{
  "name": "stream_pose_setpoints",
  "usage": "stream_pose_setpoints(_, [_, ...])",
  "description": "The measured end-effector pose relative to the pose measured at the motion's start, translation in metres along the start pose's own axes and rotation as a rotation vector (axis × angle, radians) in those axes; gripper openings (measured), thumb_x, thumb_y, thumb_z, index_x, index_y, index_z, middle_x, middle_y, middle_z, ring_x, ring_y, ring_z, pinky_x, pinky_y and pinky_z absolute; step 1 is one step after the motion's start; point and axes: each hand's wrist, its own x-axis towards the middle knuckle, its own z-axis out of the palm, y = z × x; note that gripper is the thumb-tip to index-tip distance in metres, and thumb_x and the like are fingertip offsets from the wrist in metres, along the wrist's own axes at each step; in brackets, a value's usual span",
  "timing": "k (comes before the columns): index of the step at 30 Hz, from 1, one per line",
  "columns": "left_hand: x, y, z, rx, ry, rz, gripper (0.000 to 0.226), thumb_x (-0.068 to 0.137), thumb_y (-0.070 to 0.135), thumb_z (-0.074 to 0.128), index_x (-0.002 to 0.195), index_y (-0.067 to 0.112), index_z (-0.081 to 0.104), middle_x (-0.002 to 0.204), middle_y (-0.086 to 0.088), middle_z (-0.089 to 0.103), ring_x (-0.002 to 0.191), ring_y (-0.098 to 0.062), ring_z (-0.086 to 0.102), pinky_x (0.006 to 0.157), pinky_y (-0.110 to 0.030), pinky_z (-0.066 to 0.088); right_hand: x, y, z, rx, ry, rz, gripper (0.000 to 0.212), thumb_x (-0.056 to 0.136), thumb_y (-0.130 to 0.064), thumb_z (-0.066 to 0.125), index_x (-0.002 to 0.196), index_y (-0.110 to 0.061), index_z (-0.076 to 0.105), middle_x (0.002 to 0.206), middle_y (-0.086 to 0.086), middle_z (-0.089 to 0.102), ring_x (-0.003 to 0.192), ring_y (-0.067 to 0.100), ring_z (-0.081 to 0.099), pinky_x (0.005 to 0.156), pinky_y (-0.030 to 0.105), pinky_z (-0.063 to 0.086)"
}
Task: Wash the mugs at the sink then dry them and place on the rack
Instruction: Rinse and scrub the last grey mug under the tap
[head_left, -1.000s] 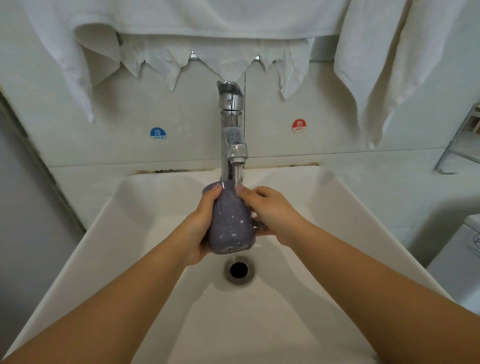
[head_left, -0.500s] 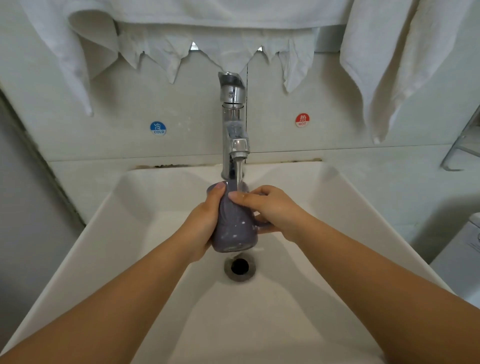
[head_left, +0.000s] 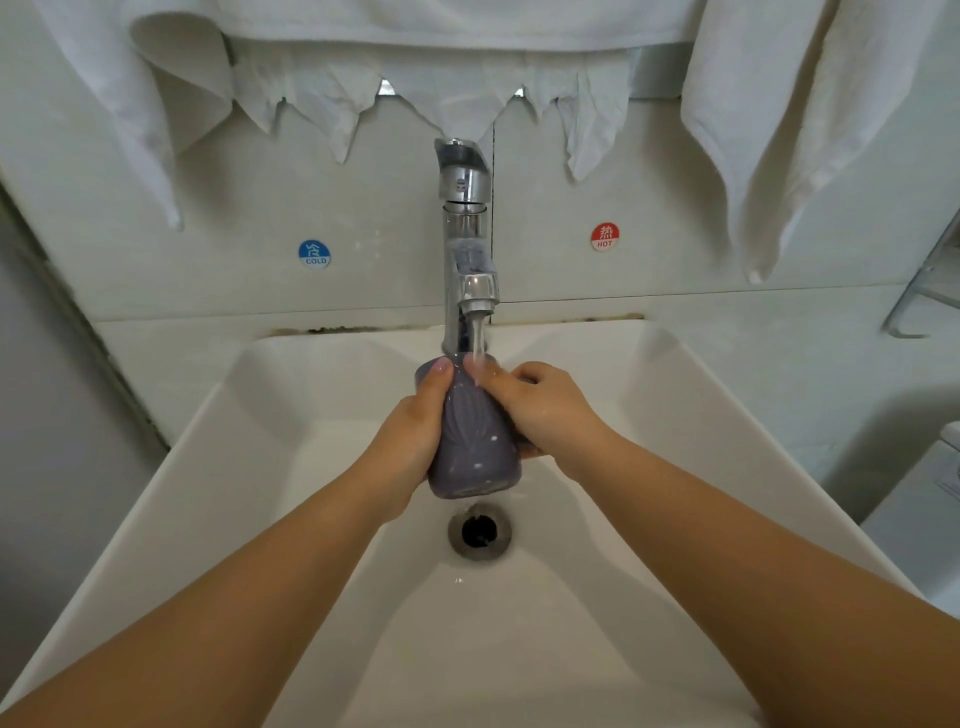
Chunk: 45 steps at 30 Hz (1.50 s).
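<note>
Your left hand (head_left: 410, 441) wraps its curled fingers (head_left: 439, 376) round a matte grey-purple mug (head_left: 470, 447) with a ribbed leaf relief, held at frame centre above the round metal drain (head_left: 479, 530) of the smooth white sink (head_left: 270, 467). Your right hand (head_left: 545, 410) grips the mug's right side, fingers curled over the rim. Compared with half a second earlier, water from the chrome tap (head_left: 465, 244) now streams onto your right fingertips, and the mug sits slightly lower beneath the spout.

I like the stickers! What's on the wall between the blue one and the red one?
In the head view, the shiny tap stands between the blue COLD sticker and the red HOT sticker, with water running.
</note>
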Motion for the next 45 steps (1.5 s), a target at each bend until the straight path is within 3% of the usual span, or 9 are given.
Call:
stream_pose_setpoints(6, [0.004, 0.000, -0.009, -0.134, -0.005, -0.058, 0.044, 0.095, 0.058, 0.038, 0.099, 0.024, 0.065, 0.083, -0.003, 0.075, 0.084, -0.021, 0.070, 0.073, -0.033, 0.055, -0.002, 0.000, -0.011, 0.012, -0.233, 0.013, 0.046, 0.083, -0.040, 0.070, 0.116, -0.012, 0.054, 0.105, 0.004, 0.066, 0.082, 0.020, 0.068, 0.063, 0.028, 0.057])
stream_pose_setpoints(12, [0.005, 0.000, -0.007, -0.208, -0.067, -0.052, 0.046, 0.096, 0.059, 0.035, 0.098, 0.025, 0.065, 0.082, 0.000, 0.076, 0.081, -0.017, 0.071, 0.072, -0.033, 0.056, -0.001, -0.003, -0.002, 0.055, -0.020, -0.017, 0.034, 0.087, -0.049, 0.061, 0.101, -0.018, 0.059, 0.092, 0.001, 0.064, 0.078, 0.016, 0.063, 0.059, 0.026, 0.054])
stream_pose_setpoints(17, [0.004, 0.001, -0.013, -0.267, -0.046, -0.100, 0.057, 0.094, 0.065, 0.030, 0.109, 0.024, 0.066, 0.099, -0.005, 0.076, 0.091, -0.022, 0.072, 0.079, -0.038, 0.055, -0.002, 0.003, -0.010, 0.313, -0.266, 0.204, 0.030, 0.093, -0.046, 0.053, 0.112, -0.025, 0.064, 0.108, 0.009, 0.064, 0.095, 0.025, 0.064, 0.085, 0.041, 0.055])
stream_pose_setpoints(20, [0.002, 0.002, -0.010, -0.138, 0.021, -0.109, 0.053, 0.095, 0.064, 0.028, 0.105, 0.026, 0.063, 0.100, -0.005, 0.073, 0.094, -0.024, 0.069, 0.081, -0.039, 0.056, -0.002, 0.007, -0.009, 0.388, -0.299, 0.228, 0.024, 0.096, -0.043, 0.049, 0.109, -0.026, 0.061, 0.120, 0.014, 0.060, 0.105, 0.033, 0.062, 0.087, 0.054, 0.053])
stream_pose_setpoints(23, [0.005, -0.001, -0.006, 0.112, 0.160, 0.054, 0.043, 0.096, 0.054, 0.041, 0.118, 0.019, 0.051, 0.110, -0.003, 0.064, 0.092, -0.017, 0.063, 0.076, -0.033, 0.054, -0.002, 0.006, -0.004, 0.261, -0.221, 0.187, 0.030, 0.098, -0.045, 0.043, 0.117, -0.026, 0.057, 0.119, 0.012, 0.062, 0.106, 0.030, 0.062, 0.090, 0.049, 0.053])
stream_pose_setpoints(27, [0.003, -0.007, 0.001, 0.246, 0.189, 0.116, 0.075, 0.081, 0.040, 0.073, 0.135, 0.013, 0.028, 0.110, 0.003, 0.050, 0.083, -0.005, 0.054, 0.067, -0.023, 0.045, -0.005, 0.007, 0.001, 0.074, -0.137, 0.035, 0.026, 0.100, -0.044, 0.036, 0.104, -0.030, 0.058, 0.108, -0.001, 0.064, 0.100, 0.017, 0.061, 0.097, 0.041, 0.050])
stream_pose_setpoints(34, [0.017, -0.005, -0.009, 0.052, 0.207, -0.063, 0.064, 0.090, 0.063, 0.048, 0.130, 0.013, 0.046, 0.119, -0.009, 0.063, 0.102, -0.025, 0.063, 0.090, -0.043, 0.053, -0.013, 0.007, 0.010, -0.044, -0.144, -0.140, 0.023, 0.102, -0.041, 0.032, 0.093, -0.038, 0.053, 0.108, 0.001, 0.065, 0.099, 0.015, 0.063, 0.090, 0.031, 0.051])
stream_pose_setpoints(41, [0.017, -0.014, -0.009, 0.121, 0.020, -0.015, 0.104, 0.048, 0.053, 0.088, 0.131, 0.016, 0.039, 0.120, -0.005, 0.063, 0.102, -0.023, 0.067, 0.088, -0.045, 0.057, -0.010, 0.003, 0.001, -0.085, -0.114, -0.109, 0.027, 0.103, -0.042, 0.030, 0.109, -0.031, 0.053, 0.112, 0.001, 0.062, 0.103, 0.017, 0.060, 0.095, 0.033, 0.048])
stream_pose_setpoints(45, [0.018, -0.012, -0.005, 0.068, 0.106, 0.005, 0.072, 0.083, 0.062, 0.060, 0.132, 0.012, 0.041, 0.121, -0.005, 0.062, 0.105, -0.022, 0.063, 0.085, -0.037, 0.055, -0.009, 0.000, -0.001, -0.034, -0.189, -0.065, 0.024, 0.102, -0.040, 0.032, 0.112, -0.033, 0.053, 0.104, -0.006, 0.062, 0.098, 0.015, 0.061, 0.091, 0.038, 0.051])
